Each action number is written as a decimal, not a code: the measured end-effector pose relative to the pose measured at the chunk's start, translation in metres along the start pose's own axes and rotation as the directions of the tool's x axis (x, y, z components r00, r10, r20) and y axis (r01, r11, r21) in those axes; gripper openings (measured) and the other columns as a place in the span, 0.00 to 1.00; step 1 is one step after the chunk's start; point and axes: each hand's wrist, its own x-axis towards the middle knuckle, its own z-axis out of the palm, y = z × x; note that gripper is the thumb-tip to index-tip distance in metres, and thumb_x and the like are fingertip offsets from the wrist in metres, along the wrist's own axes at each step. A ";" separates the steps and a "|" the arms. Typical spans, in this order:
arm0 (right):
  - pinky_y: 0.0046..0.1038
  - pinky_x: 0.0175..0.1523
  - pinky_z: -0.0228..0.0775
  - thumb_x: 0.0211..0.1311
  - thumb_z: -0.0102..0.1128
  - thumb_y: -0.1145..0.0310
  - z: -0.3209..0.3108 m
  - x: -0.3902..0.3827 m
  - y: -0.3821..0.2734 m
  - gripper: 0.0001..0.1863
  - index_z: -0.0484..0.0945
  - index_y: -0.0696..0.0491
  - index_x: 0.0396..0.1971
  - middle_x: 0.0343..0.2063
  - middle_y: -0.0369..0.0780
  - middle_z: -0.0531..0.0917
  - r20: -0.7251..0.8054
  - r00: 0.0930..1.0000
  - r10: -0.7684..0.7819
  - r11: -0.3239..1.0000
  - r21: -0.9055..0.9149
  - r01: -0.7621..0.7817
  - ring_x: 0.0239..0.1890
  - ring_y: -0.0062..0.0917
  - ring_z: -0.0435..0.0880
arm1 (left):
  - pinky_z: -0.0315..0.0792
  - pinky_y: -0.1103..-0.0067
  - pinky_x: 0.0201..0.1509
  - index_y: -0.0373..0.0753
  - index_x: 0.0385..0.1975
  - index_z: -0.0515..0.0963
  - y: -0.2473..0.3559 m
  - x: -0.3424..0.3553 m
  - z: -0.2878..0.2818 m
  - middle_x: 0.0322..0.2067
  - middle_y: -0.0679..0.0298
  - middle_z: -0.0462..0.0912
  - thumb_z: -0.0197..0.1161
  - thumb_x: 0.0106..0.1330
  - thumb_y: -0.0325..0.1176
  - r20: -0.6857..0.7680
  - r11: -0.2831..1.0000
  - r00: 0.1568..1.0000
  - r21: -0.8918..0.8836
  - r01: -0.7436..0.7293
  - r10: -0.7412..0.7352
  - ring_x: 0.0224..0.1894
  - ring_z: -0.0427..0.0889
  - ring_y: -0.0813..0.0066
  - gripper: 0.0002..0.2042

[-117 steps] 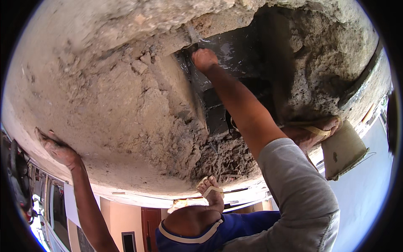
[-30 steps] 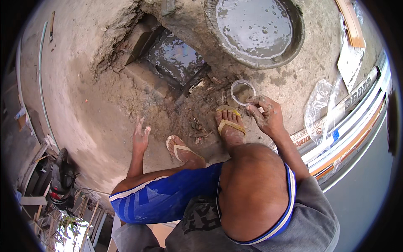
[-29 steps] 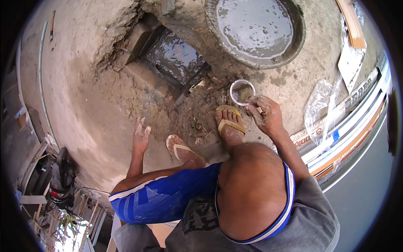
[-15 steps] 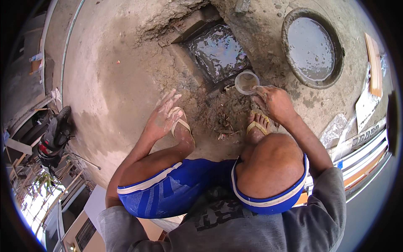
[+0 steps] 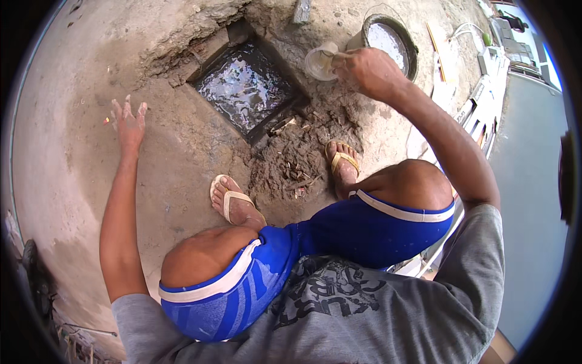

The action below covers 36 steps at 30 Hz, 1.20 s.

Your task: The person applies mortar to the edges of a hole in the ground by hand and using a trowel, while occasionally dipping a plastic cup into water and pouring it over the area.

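A clear plastic cup (image 5: 321,62) hangs in my right hand (image 5: 367,71), gripped at its side and tilted over the ground between the pit and the bucket. My left hand (image 5: 129,124) is stretched out to the left, fingers spread, with nothing in it; muddy residue coats the fingertips. In front of me lies a square pit (image 5: 245,86) holding dark water with an oily sheen. Past the cup stands a round dark bucket (image 5: 413,60) with a wire handle, filled with grey murky liquid. My right forearm passes close to the bucket's near side.
Wet mud with debris (image 5: 290,159) is heaped between my sandalled feet and the pit. A small grey block (image 5: 302,11) sits beyond the pit. Along the right lie long boards (image 5: 438,51) and white strips. A thin hose (image 5: 13,164) runs down the left edge.
My right hand has lifted the cup up and away from the pit's near corner, toward the bucket. My left hand has swung out to the left. The whole view has shifted.
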 end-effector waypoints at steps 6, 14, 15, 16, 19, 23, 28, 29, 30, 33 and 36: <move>0.30 0.27 0.76 0.64 0.58 0.69 -0.052 0.046 0.034 0.14 0.81 0.48 0.49 0.32 0.43 0.86 0.073 0.951 0.301 0.950 -0.111 -0.292 0.22 0.24 0.81 | 0.46 0.47 0.69 0.47 0.66 0.63 -0.027 0.073 0.000 0.69 0.43 0.51 0.48 0.64 0.64 -0.065 0.948 0.992 0.293 0.127 -0.113 0.69 0.54 0.43 0.36; 0.39 0.47 0.75 0.59 0.54 0.65 0.012 0.153 0.077 0.14 0.81 0.58 0.40 0.39 0.52 0.83 -0.074 0.845 0.530 0.848 0.056 -0.527 0.43 0.44 0.82 | 0.46 0.51 0.70 0.49 0.68 0.60 -0.048 0.083 0.025 0.71 0.49 0.46 0.48 0.64 0.64 -0.205 0.965 0.968 0.189 0.183 -0.144 0.72 0.47 0.44 0.36; 0.38 0.47 0.75 0.59 0.53 0.66 0.022 0.168 0.084 0.15 0.81 0.59 0.39 0.39 0.52 0.83 -0.112 0.759 0.641 0.765 0.172 -0.621 0.44 0.43 0.83 | 0.46 0.52 0.71 0.50 0.68 0.60 -0.058 0.079 0.030 0.71 0.49 0.46 0.48 0.64 0.64 -0.222 0.956 0.961 0.204 0.211 -0.165 0.72 0.46 0.44 0.36; 0.38 0.48 0.75 0.58 0.52 0.66 0.028 0.186 0.089 0.15 0.82 0.59 0.38 0.39 0.52 0.83 -0.137 0.657 0.741 0.664 0.297 -0.687 0.44 0.43 0.83 | 0.46 0.53 0.71 0.51 0.68 0.60 -0.077 0.080 0.032 0.71 0.50 0.46 0.48 0.64 0.64 -0.249 0.944 0.951 0.222 0.242 -0.185 0.72 0.45 0.45 0.36; 0.35 0.50 0.74 0.61 0.51 0.61 0.043 0.211 0.129 0.19 0.82 0.62 0.38 0.38 0.52 0.84 -0.097 0.577 0.811 0.576 0.300 -0.760 0.44 0.40 0.83 | 0.47 0.53 0.71 0.48 0.69 0.59 -0.097 0.088 0.042 0.71 0.50 0.47 0.47 0.64 0.65 -0.280 0.950 0.922 0.083 0.301 -0.267 0.72 0.45 0.47 0.38; 0.41 0.62 0.65 0.64 0.49 0.54 0.051 0.247 0.133 0.33 0.59 0.54 0.66 0.69 0.54 0.52 -0.314 0.307 0.898 0.398 0.286 -0.872 0.66 0.47 0.63 | 0.46 0.55 0.72 0.43 0.69 0.57 -0.131 0.144 0.045 0.71 0.50 0.48 0.46 0.64 0.66 -0.270 0.907 0.900 0.155 0.391 -0.342 0.72 0.47 0.50 0.40; 0.43 0.51 0.73 0.62 0.53 0.59 0.048 0.316 0.167 0.21 0.73 0.53 0.51 0.38 0.50 0.82 -0.797 0.578 0.174 0.944 -0.033 -0.329 0.43 0.47 0.81 | 0.45 0.65 0.74 0.38 0.68 0.58 -0.142 0.216 0.052 0.70 0.49 0.49 0.44 0.66 0.64 -0.276 0.951 0.922 0.068 0.301 -0.272 0.72 0.48 0.54 0.39; 0.44 0.55 0.70 0.63 0.51 0.55 0.050 0.338 0.178 0.26 0.68 0.56 0.56 0.43 0.53 0.80 -0.628 0.680 0.378 0.901 0.083 -0.425 0.47 0.49 0.78 | 0.45 0.65 0.74 0.38 0.68 0.58 -0.140 0.225 0.062 0.70 0.49 0.49 0.44 0.66 0.64 -0.268 0.951 0.926 0.087 0.298 -0.266 0.72 0.48 0.54 0.39; 0.45 0.60 0.67 0.64 0.49 0.52 0.052 0.362 0.180 0.33 0.62 0.60 0.61 0.47 0.57 0.78 -0.403 0.732 0.549 0.833 0.188 -0.521 0.51 0.52 0.76 | 0.46 0.66 0.74 0.37 0.68 0.58 -0.146 0.233 0.065 0.70 0.50 0.50 0.43 0.67 0.63 -0.285 0.945 0.926 0.142 0.296 -0.247 0.72 0.49 0.55 0.38; 0.44 0.61 0.65 0.64 0.45 0.43 0.070 0.384 0.265 0.41 0.54 0.62 0.65 0.55 0.59 0.73 -0.222 0.647 0.730 0.684 0.221 -0.695 0.57 0.49 0.73 | 0.46 0.68 0.74 0.34 0.68 0.57 -0.068 0.235 0.106 0.70 0.52 0.50 0.41 0.68 0.60 -0.244 0.952 0.929 0.058 0.302 -0.279 0.73 0.48 0.58 0.38; 0.42 0.60 0.66 0.63 0.50 0.48 0.073 0.405 0.238 0.37 0.59 0.59 0.63 0.54 0.56 0.74 -0.213 0.630 0.747 0.664 0.280 -0.693 0.57 0.47 0.74 | 0.45 0.69 0.74 0.32 0.67 0.56 -0.100 0.234 0.083 0.70 0.53 0.52 0.40 0.69 0.60 -0.265 0.940 0.927 0.146 0.310 -0.265 0.73 0.48 0.59 0.38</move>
